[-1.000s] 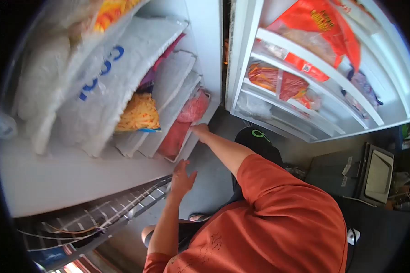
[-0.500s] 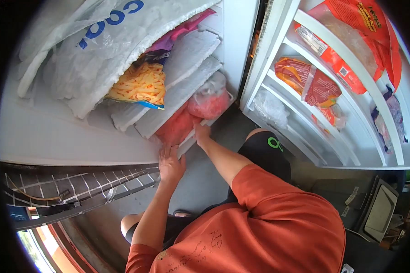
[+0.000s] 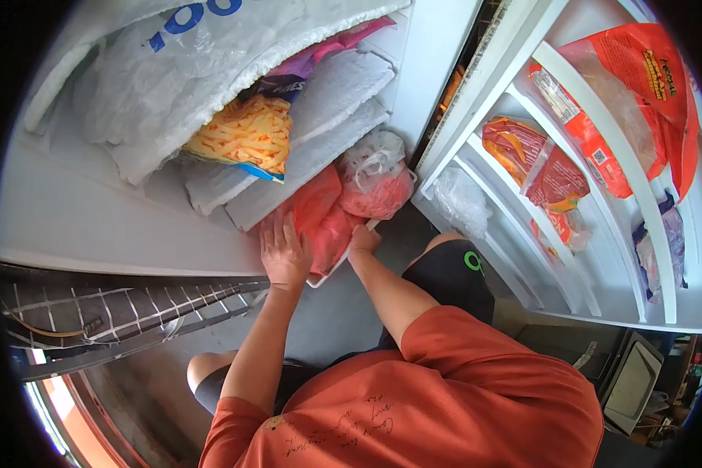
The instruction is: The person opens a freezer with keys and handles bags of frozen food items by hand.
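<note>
A white freezer drawer point(image 3: 337, 267) sticks out at the bottom of the compartment. In it lie a red plastic bag point(image 3: 325, 214) and a knotted clear bag with reddish contents point(image 3: 376, 181). My right hand point(image 3: 363, 240) is closed around the drawer's front rim, below the clear bag. My left hand point(image 3: 285, 253) lies with fingers stretched out over the drawer's left side, against the red bag. Its fingertips are in full view; the tips of my right fingers are hidden behind the rim.
Frosted shelves point(image 3: 308, 168) hang above the drawer, with a bag of fries point(image 3: 249, 140) and a large white bag point(image 3: 164, 86). At right stands the open freezer door point(image 3: 515, 86) with packets in its racks. A wire grille point(image 3: 132, 308) is at lower left.
The drawer has come further out towards me, showing more of the red bag. My left hand has shifted from the front corner onto the drawer's left side; my right hand stays at the rim.
</note>
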The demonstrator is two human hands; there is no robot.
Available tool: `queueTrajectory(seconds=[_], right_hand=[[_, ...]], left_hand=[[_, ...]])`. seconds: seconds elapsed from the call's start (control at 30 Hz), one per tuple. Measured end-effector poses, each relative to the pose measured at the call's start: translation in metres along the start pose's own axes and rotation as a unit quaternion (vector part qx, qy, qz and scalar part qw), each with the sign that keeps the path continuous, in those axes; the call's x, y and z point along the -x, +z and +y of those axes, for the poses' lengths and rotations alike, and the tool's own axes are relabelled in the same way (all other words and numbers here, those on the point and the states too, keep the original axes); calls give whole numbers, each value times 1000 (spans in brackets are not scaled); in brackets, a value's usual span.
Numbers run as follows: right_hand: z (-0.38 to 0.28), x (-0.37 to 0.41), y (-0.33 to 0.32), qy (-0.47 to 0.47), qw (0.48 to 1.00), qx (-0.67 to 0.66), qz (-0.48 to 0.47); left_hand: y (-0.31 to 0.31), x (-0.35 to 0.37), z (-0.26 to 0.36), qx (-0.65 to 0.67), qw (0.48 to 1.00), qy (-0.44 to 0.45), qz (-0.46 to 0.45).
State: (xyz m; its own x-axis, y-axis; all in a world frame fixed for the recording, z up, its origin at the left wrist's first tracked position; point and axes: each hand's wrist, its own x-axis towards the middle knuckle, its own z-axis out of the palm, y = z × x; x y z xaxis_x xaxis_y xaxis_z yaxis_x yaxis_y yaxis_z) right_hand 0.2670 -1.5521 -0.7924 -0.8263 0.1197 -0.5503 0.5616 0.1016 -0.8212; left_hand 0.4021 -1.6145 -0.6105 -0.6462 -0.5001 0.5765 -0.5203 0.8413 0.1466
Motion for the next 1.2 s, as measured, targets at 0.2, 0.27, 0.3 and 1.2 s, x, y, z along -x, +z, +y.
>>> queueTrajectory(seconds=[0.2, 0.27, 0.3, 1.2], right_hand=[[20, -10, -12, 36, 999, 22, 3], [8, 1, -15, 19, 1000, -16, 7], [5, 2, -17, 19, 1000, -14, 5], [12, -1, -17, 33, 997, -66, -4]], left_hand=[[11, 2, 0, 45, 953, -187, -233], [13, 5, -1, 99, 938, -234, -236], [11, 6, -5, 225, 907, -269, -235], [-74, -32, -6, 622, 682, -379, -71]])
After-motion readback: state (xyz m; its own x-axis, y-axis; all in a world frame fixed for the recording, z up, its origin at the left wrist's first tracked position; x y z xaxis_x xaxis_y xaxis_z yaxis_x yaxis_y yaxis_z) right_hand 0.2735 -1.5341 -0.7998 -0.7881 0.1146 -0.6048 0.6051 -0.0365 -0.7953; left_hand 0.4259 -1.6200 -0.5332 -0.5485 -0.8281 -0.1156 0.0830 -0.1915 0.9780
